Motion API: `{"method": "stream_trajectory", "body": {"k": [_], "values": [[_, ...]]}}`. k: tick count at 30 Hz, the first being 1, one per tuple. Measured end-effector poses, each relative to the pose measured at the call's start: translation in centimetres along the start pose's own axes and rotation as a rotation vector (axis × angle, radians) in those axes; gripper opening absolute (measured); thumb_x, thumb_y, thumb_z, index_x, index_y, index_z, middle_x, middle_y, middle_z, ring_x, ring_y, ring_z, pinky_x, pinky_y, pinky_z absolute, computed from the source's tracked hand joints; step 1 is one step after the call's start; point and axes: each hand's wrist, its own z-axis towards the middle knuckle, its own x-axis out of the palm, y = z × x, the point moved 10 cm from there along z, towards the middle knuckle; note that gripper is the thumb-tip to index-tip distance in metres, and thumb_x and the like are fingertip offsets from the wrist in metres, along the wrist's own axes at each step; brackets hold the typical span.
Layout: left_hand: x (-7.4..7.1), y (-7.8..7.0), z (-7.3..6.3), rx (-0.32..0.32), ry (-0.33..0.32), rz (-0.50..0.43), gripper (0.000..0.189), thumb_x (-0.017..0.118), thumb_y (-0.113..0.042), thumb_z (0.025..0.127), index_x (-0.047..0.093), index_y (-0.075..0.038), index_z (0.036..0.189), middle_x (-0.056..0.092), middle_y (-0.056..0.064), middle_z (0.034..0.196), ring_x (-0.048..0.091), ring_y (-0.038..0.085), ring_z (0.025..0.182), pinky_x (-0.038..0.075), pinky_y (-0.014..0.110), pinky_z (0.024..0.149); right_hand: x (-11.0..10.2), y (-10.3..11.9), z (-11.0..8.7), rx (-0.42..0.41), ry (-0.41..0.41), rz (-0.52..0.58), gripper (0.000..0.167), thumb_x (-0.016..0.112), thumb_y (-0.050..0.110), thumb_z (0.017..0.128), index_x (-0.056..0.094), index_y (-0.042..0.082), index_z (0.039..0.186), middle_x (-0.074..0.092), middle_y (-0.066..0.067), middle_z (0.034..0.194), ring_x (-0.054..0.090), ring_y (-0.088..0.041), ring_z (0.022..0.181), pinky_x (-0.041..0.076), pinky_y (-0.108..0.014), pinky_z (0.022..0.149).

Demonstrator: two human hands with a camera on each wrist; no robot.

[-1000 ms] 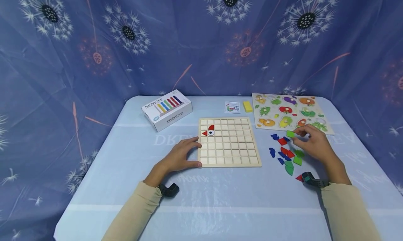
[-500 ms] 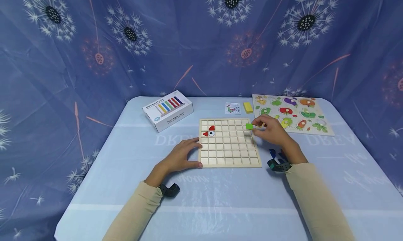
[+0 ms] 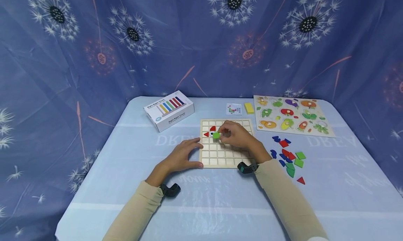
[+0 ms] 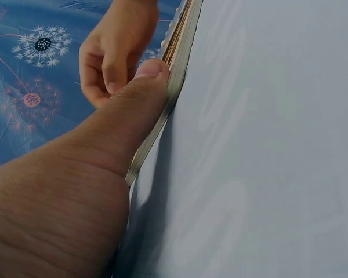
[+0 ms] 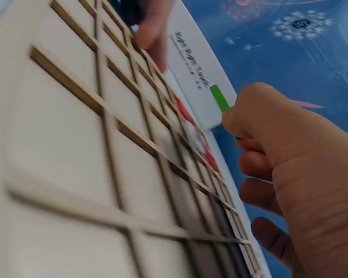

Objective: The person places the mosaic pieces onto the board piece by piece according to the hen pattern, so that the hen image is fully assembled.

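My right hand (image 3: 237,134) pinches a small green square tile (image 3: 216,135) between thumb and fingers, over the upper left part of a wooden grid board (image 3: 225,161). In the right wrist view the tile (image 5: 219,98) appears edge-on, raised above the board's ribs. A red triangle (image 3: 206,134) and a red rounded piece (image 3: 213,128) lie in the grid's cells; the white eye tile (image 3: 211,133) beside them is partly covered by the green one. At the board's left edge rests my left hand (image 3: 182,155), fingers spread, its thumb (image 4: 151,72) on the front corner.
Right of the board lie loose blue, red and green pieces (image 3: 290,156), with a red triangle (image 3: 301,180) nearer me. Behind stand a white box (image 3: 170,110), a printed card (image 3: 234,109), a yellow block (image 3: 249,108) and a vegetable puzzle board (image 3: 278,115).
My right hand has carried the green square tile leftward from the loose pieces to the board's upper left cells. My left hand stays at the board's left edge.
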Motion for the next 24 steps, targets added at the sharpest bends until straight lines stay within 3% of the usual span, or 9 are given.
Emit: {"method": "stream_trajectory", "body": {"k": [7,24], "values": [[-0.1,-0.3,0.0,0.019,0.007,-0.016,0.072,0.082,-0.051,0.082,0.055,-0.017,0.139,0.034,0.008,0.161,0.031,0.031,0.146,0.026,0.055,0.116,2.0,-1.1,-0.1,0.071,0.021,-0.017,0.019,0.08,0.017,0.085,0.071,0.014,0.1,0.062,0.005,0.097,0.059,-0.012,0.089,0.052,-0.033,0.081],[0.0,0.0,0.0,0.003,0.003,-0.011,0.072,0.082,-0.051,0.082,0.056,-0.018,0.14,0.033,0.006,0.162,0.03,0.029,0.147,0.025,0.052,0.117,2.3,-1.6,-0.2,0.057,-0.01,0.075,0.019,0.083,0.012,0.085,0.072,0.013,0.1,0.064,0.004,0.099,0.058,-0.015,0.091,0.049,-0.034,0.081]]}}
